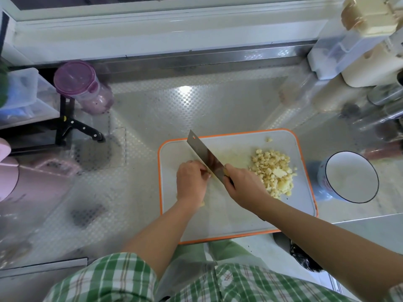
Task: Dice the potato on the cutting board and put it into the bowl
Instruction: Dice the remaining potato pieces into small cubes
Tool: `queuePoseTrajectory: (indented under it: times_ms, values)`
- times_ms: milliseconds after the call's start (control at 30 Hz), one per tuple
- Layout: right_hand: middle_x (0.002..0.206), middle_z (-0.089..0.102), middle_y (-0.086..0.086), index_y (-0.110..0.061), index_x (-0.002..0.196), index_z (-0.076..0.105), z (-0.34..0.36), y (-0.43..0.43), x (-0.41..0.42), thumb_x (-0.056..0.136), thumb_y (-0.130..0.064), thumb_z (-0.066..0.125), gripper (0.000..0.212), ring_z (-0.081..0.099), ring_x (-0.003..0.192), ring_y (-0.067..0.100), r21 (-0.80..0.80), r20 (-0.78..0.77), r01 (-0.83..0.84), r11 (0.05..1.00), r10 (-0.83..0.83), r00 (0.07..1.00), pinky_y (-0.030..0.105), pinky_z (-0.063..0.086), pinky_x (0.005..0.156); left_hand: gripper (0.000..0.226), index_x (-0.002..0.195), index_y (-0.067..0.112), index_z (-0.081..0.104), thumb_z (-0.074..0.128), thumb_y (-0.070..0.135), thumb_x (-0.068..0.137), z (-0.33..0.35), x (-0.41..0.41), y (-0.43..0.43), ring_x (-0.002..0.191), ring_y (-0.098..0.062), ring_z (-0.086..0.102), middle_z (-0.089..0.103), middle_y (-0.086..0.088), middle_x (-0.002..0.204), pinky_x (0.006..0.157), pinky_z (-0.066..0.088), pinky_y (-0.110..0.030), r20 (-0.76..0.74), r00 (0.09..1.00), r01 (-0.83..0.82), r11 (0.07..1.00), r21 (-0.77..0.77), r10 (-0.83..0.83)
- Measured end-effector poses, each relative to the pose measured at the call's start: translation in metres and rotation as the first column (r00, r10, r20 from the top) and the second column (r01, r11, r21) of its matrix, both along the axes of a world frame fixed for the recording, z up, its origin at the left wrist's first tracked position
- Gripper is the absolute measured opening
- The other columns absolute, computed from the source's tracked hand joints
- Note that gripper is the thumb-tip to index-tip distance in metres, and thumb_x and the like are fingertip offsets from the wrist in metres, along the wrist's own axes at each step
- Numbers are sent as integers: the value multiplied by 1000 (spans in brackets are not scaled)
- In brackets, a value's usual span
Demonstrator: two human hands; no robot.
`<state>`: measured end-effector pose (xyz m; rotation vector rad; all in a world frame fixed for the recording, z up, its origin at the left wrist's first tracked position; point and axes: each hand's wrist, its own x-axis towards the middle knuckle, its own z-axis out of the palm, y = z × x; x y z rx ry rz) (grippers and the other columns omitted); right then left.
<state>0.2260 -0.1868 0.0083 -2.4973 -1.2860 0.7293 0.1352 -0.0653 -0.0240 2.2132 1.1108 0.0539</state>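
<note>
A white cutting board (290,205) with an orange rim lies on the steel counter. A heap of diced potato (272,171) sits on its right half, with one stray piece near the far edge. My right hand (244,186) grips the handle of a cleaver (204,155), whose blade slants up and to the left. My left hand (192,179) is curled over a piece of potato right against the blade; that piece is almost entirely hidden, and a small bit (201,203) shows by my wrist. An empty white bowl (351,177) with a dark rim stands just right of the board.
A black-handled knife (84,128) lies at the left beside a purple-lidded jar (82,86) and a clear plastic box (26,94). Containers and metal jars crowd the far right corner (370,62). A pink object (8,177) sits at the left edge.
</note>
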Motion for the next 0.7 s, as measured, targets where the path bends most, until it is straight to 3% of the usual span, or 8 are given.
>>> queuePoseTrajectory:
  times_ms: [300, 400, 467, 533, 633, 700]
  values:
    - [71, 43, -2, -17, 86, 33, -10, 10, -4, 98, -23, 41, 16, 44, 61, 29, 3, 40, 8, 1000, -8, 999, 33, 34, 54, 7, 81, 19, 75, 78, 22, 75, -3, 2, 1, 82, -21, 61, 71, 1, 83, 75, 47, -33, -2, 1000, 0, 1000, 0, 0]
    - [67, 43, -2, -16, 84, 35, -10, 7, -3, 98, -23, 45, 18, 52, 63, 35, 99, -16, 97, 990, -96, 995, 34, 33, 53, 10, 82, 19, 73, 79, 22, 74, -6, 0, 2, 84, -20, 62, 70, 3, 84, 78, 47, -30, 1, 1000, 15, 1000, -5, -15]
    - [58, 39, -5, -16, 81, 36, -5, 6, 1, 96, -20, 51, 21, 48, 56, 32, 196, -86, 194, 961, -180, 980, 34, 31, 50, 14, 81, 18, 69, 79, 20, 72, -4, -1, 3, 86, -22, 60, 68, 1, 85, 77, 45, -30, 17, 999, 31, 999, 11, -31]
    - [52, 37, -5, -15, 76, 35, 1, 4, 9, 94, -17, 54, 27, 40, 49, 27, 262, -144, 291, 920, -261, 954, 36, 29, 47, 20, 86, 18, 65, 78, 20, 72, -1, -2, 6, 91, -25, 55, 64, -2, 89, 76, 44, -34, 4, 996, 91, 994, 64, -91]
    - [59, 56, 13, -8, 78, 43, 5, -5, 26, 94, -20, 53, 22, 52, 54, 31, 248, -214, 411, 877, -365, 906, 43, 41, 52, 30, 98, 19, 61, 75, 17, 72, 4, -1, 12, 98, -24, 50, 54, -4, 98, 68, 45, -35, -19, 963, 267, 951, 157, -267]
    - [65, 60, 15, -5, 82, 46, 5, -14, 34, 94, -21, 53, 21, 55, 59, 31, 229, -218, 445, 866, -400, 890, 44, 44, 57, 34, 101, 20, 63, 74, 15, 70, 5, 0, 17, 98, -24, 51, 52, -4, 100, 64, 45, -33, -31, 934, 354, 916, 187, -355]
